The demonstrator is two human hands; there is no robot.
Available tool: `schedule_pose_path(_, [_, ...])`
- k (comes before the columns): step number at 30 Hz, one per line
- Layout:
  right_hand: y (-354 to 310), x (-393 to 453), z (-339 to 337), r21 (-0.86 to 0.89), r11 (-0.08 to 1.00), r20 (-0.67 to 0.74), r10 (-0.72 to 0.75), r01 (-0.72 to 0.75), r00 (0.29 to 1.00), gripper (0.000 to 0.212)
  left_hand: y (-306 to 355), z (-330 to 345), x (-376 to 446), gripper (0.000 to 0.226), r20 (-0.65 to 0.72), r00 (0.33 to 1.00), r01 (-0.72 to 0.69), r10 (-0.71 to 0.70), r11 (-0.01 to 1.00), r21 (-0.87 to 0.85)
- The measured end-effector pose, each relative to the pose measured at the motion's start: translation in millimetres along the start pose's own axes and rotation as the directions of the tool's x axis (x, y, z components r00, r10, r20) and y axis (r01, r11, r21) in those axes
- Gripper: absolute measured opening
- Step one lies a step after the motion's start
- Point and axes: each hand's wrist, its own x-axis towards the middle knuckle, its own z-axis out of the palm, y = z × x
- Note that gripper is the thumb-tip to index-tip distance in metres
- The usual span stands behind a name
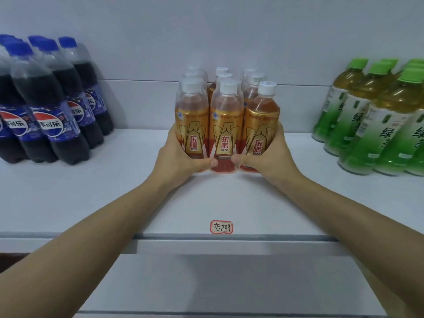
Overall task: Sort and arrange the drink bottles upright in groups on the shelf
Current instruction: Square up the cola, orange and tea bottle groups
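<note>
Several gold-and-red energy drink bottles (226, 115) with white caps stand upright in a tight block at the middle of the white shelf (114, 191). My left hand (179, 157) wraps the block's left side. On the right side my right hand (266, 157) does the same. Both thumbs press the base of the front middle bottle. The front right bottle (261, 120) leans slightly outward. Several dark cola bottles (48, 106) with blue caps stand grouped at the left. At the right stand several green tea bottles (376, 120) with green caps.
A small red-edged handwritten label (221, 227) is stuck on the shelf's front edge below the gold bottles. The white back wall (206, 31) rises right behind the groups. A lower white shelf (229, 283) shows beneath my forearms.
</note>
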Motion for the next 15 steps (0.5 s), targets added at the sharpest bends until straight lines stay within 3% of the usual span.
schedule_pose_path(7, [-1, -2, 15, -0.037, 0.998, -0.125, 0.05, -0.055, 0.991, 0.105, 1, 2, 1, 0.087, -0.043, 0.999, 0.025, -0.019, 0.989, 0.144])
schedule_pose_path(13, [-6, -6, 12, -0.004, 0.998, -0.097, 0.062, -0.063, 0.993, 0.104, 2, -5, 0, 0.093, 0.002, 0.996, 0.087, -0.089, 0.983, 0.159])
schedule_pose_path(15, [-10, -9, 6, 0.023, 0.995, -0.047, 0.095, -0.094, 0.994, 0.106, 8, -12, -3, 0.105, 0.043, 0.988, 0.142, -0.15, 0.978, 0.155])
